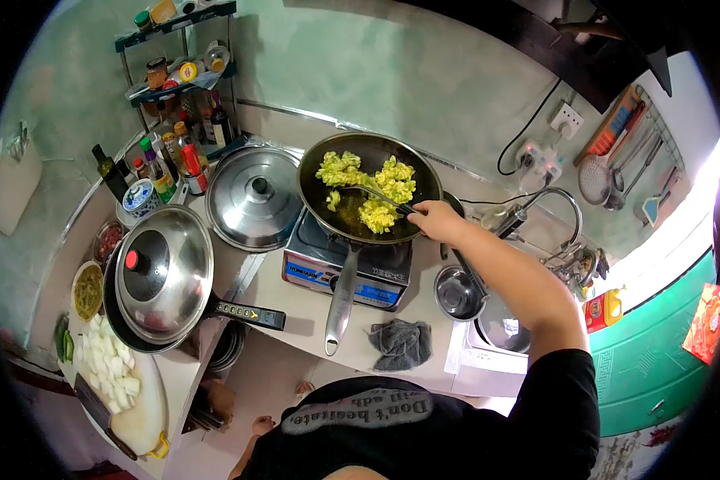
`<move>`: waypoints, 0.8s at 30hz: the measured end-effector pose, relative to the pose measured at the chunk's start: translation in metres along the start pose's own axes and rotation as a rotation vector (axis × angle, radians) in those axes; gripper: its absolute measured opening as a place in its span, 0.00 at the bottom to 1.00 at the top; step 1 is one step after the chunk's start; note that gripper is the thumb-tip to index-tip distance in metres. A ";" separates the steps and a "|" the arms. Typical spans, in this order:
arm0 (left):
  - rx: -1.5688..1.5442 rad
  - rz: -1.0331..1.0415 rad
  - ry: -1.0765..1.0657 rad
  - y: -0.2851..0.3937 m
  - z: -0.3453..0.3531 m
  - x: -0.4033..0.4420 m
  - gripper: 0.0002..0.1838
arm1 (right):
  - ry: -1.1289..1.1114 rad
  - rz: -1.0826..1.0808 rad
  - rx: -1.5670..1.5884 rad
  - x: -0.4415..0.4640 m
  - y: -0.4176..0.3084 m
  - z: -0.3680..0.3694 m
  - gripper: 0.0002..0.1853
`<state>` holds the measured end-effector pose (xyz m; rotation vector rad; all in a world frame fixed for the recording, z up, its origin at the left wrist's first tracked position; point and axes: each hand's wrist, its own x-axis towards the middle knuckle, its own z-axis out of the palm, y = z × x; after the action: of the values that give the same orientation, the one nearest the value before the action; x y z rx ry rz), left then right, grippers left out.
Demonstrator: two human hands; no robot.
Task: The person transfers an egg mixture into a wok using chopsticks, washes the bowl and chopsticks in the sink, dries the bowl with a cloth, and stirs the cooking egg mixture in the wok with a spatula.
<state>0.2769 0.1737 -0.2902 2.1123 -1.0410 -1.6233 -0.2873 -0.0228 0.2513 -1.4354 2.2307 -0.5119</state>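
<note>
My right hand [436, 222] is closed around the black handle of a spatula [388, 199], which reaches into a dark wok [310, 195]. Several clumps of yellow-green scrambled egg [394, 181] lie in the wok, and the spatula's tip is hard to make out among them. The wok sits on a portable gas stove [340, 276], its metal handle [342, 308] pointing toward my body. Low at my side hangs my left hand [263, 425], small in view, with fingers curled and nothing visible in them. A grey cloth [401, 345] lies on the counter in front of the stove.
Left of the wok are a steel lid [252, 196] and a lidded pan [164, 276]. A cutting board [148, 400] holds chopped white pieces [110, 364] and a knife [104, 416]. Bottles [190, 164] stand behind. To the right are a small pot [458, 292] and a faucet [572, 212].
</note>
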 end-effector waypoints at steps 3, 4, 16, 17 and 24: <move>-0.026 -0.060 -0.018 0.029 -0.007 -0.015 0.05 | -0.094 0.227 0.251 -0.004 -0.014 -0.007 0.16; -0.107 -0.143 -0.063 0.036 -0.008 -0.020 0.04 | -0.144 0.253 0.353 -0.004 -0.012 -0.009 0.15; 0.121 -0.031 0.013 -0.017 -0.003 0.011 0.05 | 0.126 -0.055 0.134 -0.009 0.034 -0.014 0.16; 0.117 -0.033 0.011 -0.014 -0.002 0.010 0.05 | 0.147 -0.120 0.032 -0.014 0.030 -0.019 0.17; -0.062 -0.098 -0.091 0.008 -0.002 0.001 0.06 | 0.247 -0.312 -0.425 -0.041 -0.012 -0.026 0.20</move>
<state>0.2758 0.1668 -0.2852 2.0972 -0.9137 -1.7886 -0.2770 0.0121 0.2863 -2.0573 2.4202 -0.3356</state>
